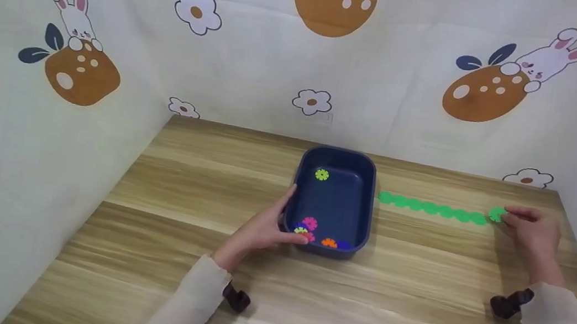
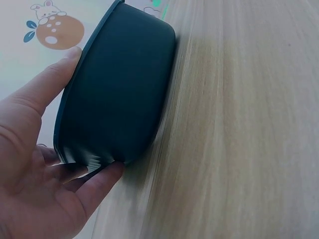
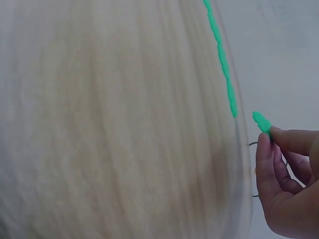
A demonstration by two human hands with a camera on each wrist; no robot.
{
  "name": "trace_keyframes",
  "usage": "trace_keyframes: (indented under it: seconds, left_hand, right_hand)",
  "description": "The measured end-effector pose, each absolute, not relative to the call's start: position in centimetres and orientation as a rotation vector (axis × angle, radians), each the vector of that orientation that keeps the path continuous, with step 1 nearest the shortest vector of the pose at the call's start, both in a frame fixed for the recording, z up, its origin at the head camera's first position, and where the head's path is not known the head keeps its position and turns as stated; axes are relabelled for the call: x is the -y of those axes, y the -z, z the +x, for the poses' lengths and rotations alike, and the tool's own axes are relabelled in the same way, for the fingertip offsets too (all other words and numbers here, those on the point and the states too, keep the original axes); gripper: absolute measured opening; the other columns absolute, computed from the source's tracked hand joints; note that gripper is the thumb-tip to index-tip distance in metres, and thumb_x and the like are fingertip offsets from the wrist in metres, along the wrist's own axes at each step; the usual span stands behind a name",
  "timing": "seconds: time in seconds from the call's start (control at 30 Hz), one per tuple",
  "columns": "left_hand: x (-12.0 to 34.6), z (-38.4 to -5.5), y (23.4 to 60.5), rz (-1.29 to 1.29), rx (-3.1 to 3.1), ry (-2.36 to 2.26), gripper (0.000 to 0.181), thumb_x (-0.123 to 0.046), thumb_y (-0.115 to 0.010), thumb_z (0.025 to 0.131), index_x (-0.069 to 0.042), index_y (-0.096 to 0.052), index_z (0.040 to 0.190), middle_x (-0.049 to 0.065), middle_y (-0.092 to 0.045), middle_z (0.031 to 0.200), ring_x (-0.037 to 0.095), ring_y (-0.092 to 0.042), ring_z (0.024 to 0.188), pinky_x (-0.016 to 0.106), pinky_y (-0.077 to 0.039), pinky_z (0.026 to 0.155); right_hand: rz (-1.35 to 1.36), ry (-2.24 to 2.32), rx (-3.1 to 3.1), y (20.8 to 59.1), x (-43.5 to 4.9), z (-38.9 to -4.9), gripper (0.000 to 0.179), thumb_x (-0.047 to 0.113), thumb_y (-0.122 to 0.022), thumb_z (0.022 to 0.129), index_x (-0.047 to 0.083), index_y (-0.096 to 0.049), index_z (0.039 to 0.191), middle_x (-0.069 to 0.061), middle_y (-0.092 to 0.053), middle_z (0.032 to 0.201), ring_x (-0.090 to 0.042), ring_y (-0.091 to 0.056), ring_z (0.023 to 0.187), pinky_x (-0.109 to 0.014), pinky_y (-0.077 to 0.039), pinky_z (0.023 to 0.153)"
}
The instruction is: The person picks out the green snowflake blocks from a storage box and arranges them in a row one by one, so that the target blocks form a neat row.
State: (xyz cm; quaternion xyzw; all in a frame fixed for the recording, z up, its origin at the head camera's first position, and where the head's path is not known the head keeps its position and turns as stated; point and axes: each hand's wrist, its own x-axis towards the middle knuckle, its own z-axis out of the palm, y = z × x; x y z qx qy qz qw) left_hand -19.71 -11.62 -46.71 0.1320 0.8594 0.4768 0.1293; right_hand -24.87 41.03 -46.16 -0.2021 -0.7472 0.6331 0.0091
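Note:
My left hand (image 1: 264,227) grips a dark blue plastic bin (image 1: 341,205) at its near left corner. Its thumb lies over the rim and the fingers curl under the outer wall (image 2: 117,84), as the left wrist view shows. A green snowflake disc (image 1: 495,214) is pinched between thumb and fingertips of my right hand (image 1: 534,232). In the right wrist view this disc (image 3: 261,121) is seen nearly edge-on, above the table. Just left of it, a row of overlapping green discs (image 1: 430,208) stretches across the wood to the bin's right side.
Inside the bin, a yellow-green disc (image 1: 322,175) lies toward the far end. Pink (image 1: 309,223), orange (image 1: 329,243) and blue discs (image 1: 343,245) gather at the near end. A patterned cloth (image 1: 256,68) walls the wooden table (image 1: 198,172) at the back and sides.

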Motion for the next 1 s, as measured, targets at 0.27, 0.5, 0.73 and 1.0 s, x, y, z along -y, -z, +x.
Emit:
trace_keyframes:
  seconds: [0.27,0.5,0.73,1.0]
  left_hand:
    - [11.1,-19.8,46.9,0.417,-2.49,-1.352,0.116,-0.039,-0.086,0.077,-0.022,-0.008,0.162,0.01,-0.013,0.169,0.031,-0.021,0.154,0.05,-0.02,0.125]
    - [10.6,-20.1,46.9,0.426,-2.487,-1.359,0.118,-0.041,-0.086,0.076,-0.024,-0.007,0.162,0.009,-0.012,0.169,0.032,-0.021,0.154,0.052,-0.021,0.125]
    - [11.0,-19.7,47.2,0.447,-2.512,-1.319,0.117,-0.042,-0.085,0.078,-0.024,-0.005,0.162,0.008,-0.011,0.169,0.03,-0.021,0.154,0.051,-0.022,0.125]
    - [12.2,-20.7,45.9,0.447,-2.664,-1.283,0.103,-0.045,-0.075,0.087,-0.026,-0.006,0.162,0.006,-0.015,0.169,0.032,-0.028,0.152,0.05,-0.027,0.123]
  right_hand:
    - [-0.798,-1.853,2.455,46.9,-42.1,-24.2,0.015,0.004,-0.065,0.094,0.018,-0.068,0.095,0.023,-0.062,0.068,0.008,-0.064,0.068,-0.014,-0.058,0.072]
    - [-0.843,-1.43,2.723,46.8,-42.4,-23.9,0.032,0.014,-0.061,0.098,0.003,-0.061,0.128,0.024,-0.054,0.073,0.009,-0.056,0.07,-0.013,-0.055,0.067]
    - [-0.799,-1.279,2.822,47.2,-41.8,-23.5,0.039,0.019,-0.06,0.099,0.0,-0.06,0.133,-0.019,-0.06,0.129,0.005,-0.052,0.076,-0.012,-0.052,0.064]
    - [-0.627,-1.327,2.783,45.9,-41.5,-24.0,0.041,0.018,-0.059,0.099,-0.007,-0.059,0.131,0.022,-0.06,0.076,0.01,-0.059,0.069,-0.013,-0.055,0.064]
